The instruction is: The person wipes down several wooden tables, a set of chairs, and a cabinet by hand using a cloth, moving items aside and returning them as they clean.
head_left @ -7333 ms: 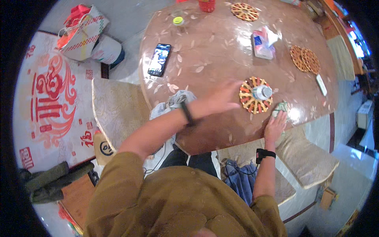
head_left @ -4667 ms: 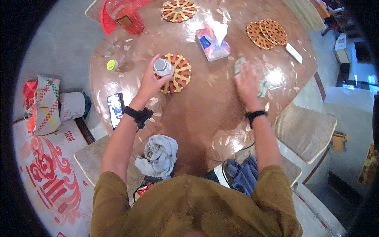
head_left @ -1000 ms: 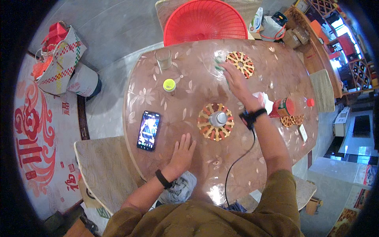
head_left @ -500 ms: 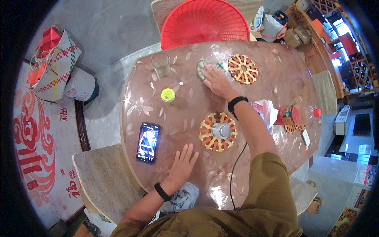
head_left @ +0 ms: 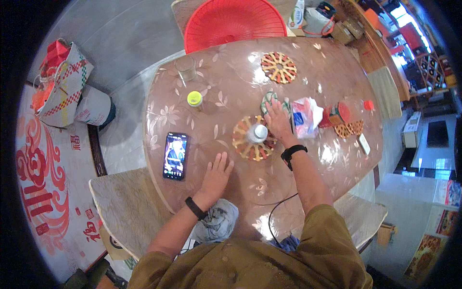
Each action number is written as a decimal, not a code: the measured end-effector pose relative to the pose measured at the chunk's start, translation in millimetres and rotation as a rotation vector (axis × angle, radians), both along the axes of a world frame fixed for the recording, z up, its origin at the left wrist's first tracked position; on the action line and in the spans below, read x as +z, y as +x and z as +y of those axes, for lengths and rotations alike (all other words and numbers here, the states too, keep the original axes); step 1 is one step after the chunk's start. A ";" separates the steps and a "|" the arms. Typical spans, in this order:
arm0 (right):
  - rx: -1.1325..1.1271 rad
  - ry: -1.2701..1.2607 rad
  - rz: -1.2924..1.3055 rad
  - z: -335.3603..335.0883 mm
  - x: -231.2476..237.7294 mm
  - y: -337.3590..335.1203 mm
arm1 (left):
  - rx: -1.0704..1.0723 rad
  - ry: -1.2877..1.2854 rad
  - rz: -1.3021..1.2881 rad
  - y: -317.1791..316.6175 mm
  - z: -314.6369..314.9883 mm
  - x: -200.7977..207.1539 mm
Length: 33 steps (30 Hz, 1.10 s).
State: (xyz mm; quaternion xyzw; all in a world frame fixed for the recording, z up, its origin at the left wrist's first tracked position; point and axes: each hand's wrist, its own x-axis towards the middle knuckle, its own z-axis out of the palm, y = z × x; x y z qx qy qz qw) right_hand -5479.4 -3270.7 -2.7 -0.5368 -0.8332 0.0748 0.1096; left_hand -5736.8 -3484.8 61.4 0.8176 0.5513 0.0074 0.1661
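Note:
My right hand (head_left: pixel 279 121) lies palm down, fingers stretched, on a green and white checked cloth (head_left: pixel 268 98) on the table (head_left: pixel 332 168). Just left of it stands a clear bottle with a pale cap (head_left: pixel 260 133), on a round wooden trivet (head_left: pixel 241 144). A pack of tissues (head_left: pixel 304 118) lies close on the right. My left hand (head_left: pixel 215 176) rests flat on the tabletop near its front edge, fingers stretched, holding nothing. To its left is a lit smartphone (head_left: pixel 175 156). A second wooden trivet (head_left: pixel 279 68) sits farther back.
A glass (head_left: pixel 186 68) and a yellow-lidded jar (head_left: pixel 195 99) stand at the back left. On the right lies a red-capped bottle (head_left: pixel 353 113) beside more trivets (head_left: pixel 349 129) and a small white object (head_left: pixel 364 144). A red basket (head_left: pixel 233 26) is behind the table. A cable (head_left: pixel 271 221) runs near me.
My right hand has drawn the cloth nearer, from beside the far trivet to between the bottle and the tissue pack. My left hand stays in place. The whole view has shifted slightly.

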 end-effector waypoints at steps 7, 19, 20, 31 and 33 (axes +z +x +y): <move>-0.182 -0.026 0.040 -106.9 8.7 22.9 | -0.044 -0.010 -0.055 2.4 4.2 -9.2; -0.497 0.226 -0.182 -176.7 14.2 205.1 | 0.081 -0.163 0.142 21.1 -1.7 6.7; -0.591 0.228 -0.213 -164.2 8.6 239.7 | 0.042 -0.181 0.123 27.5 1.3 11.3; -0.112 -0.112 0.211 -376.6 50.4 82.2 | -0.122 -0.374 0.071 24.5 -126.3 67.0; -0.037 -0.081 0.193 -389.5 50.1 109.6 | -0.056 -0.413 0.110 24.2 -147.9 52.7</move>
